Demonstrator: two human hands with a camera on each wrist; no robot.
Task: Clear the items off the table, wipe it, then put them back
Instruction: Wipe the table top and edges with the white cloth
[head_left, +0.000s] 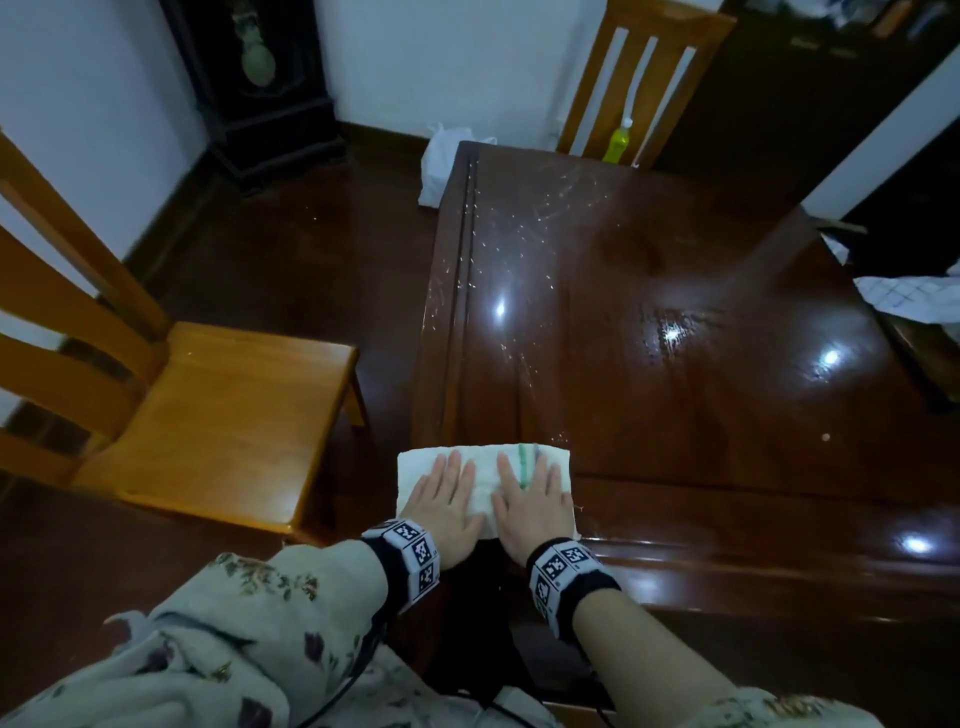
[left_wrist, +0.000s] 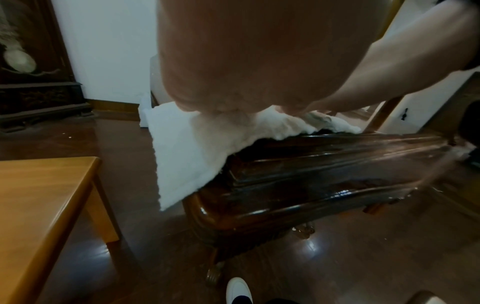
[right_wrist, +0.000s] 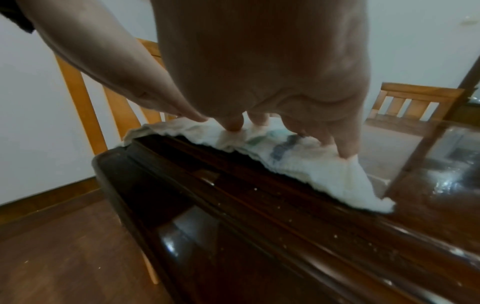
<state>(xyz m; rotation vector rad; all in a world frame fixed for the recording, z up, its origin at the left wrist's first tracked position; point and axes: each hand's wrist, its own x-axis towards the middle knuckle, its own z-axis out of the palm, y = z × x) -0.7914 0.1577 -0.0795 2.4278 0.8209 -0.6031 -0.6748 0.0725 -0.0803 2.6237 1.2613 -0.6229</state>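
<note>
Both palms flat, fingers straight, left hand (head_left: 448, 506) and right hand (head_left: 531, 506) side by side pressing a white towel (head_left: 483, 480) onto the near-left corner of the dark glossy table (head_left: 675, 364), its left edge hanging off, yellow bottle (head_left: 618, 143) way beyond the fingertips.

One dark wooden table (head_left: 675, 322); one white cloth (head_left: 483, 467) on its near corner; two hands, left hand (head_left: 449, 506) and right hand (head_left: 535, 512), flat on cloth; two wooden chairs, near chair (head_left: 208, 415), far chair (head_left: 639, 78); one yellow-green bottle (head_left: 618, 143); one white plastic bag (head_left: 439, 166); one dark cabinet (head_left: 254, 88).
</note>
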